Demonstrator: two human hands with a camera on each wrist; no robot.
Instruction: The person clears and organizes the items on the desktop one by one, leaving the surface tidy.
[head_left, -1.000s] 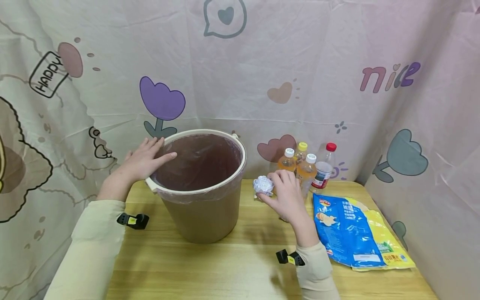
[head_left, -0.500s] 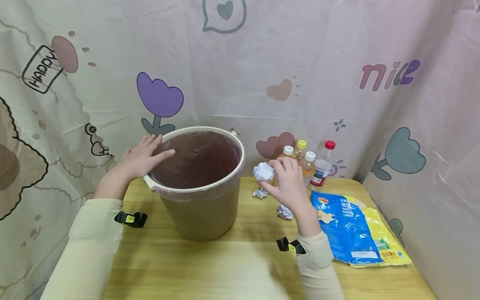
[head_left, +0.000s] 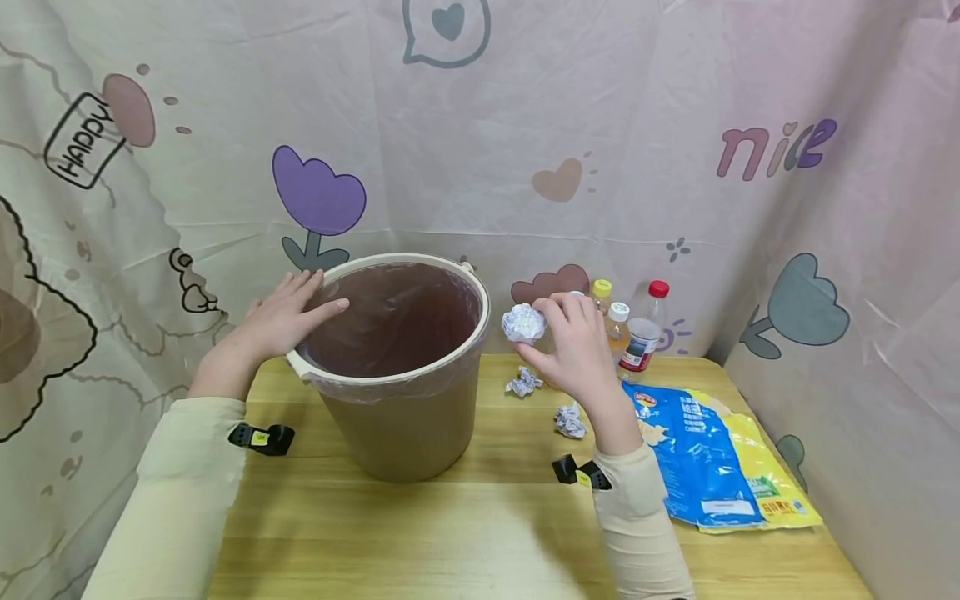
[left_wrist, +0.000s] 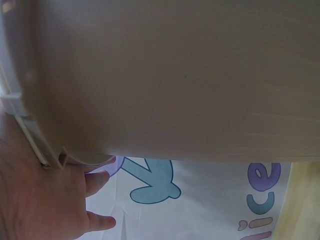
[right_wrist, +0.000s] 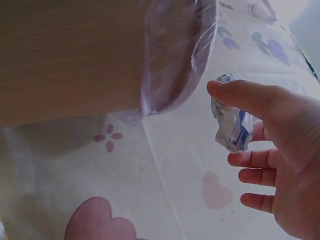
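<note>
My right hand (head_left: 576, 354) pinches a crumpled paper ball (head_left: 523, 323) between thumb and fingers, raised above the table to the right of the bucket. The right wrist view shows the same paper ball (right_wrist: 232, 120) near the bucket's lined rim, not touching it. A brown bucket (head_left: 405, 433) with a pale rim and a clear plastic liner stands at the table's middle left. On the left side of that rim rests my left hand (head_left: 277, 321), its fingers extended. The left wrist view has the left hand (left_wrist: 50, 200) against the rim. The bucket's bottom is hidden.
Two more crumpled paper balls, one farther back (head_left: 523, 382) and one nearer (head_left: 570, 422), lie on the wooden table (head_left: 450, 542). Behind the right hand stand several bottles, one a red-capped bottle (head_left: 647, 329). Blue and yellow snack bags (head_left: 720, 458) lie at right.
My right hand has lifted the paper ball upward from near the table. The two other paper balls have come into fuller view. My left hand stays on the bucket rim.
</note>
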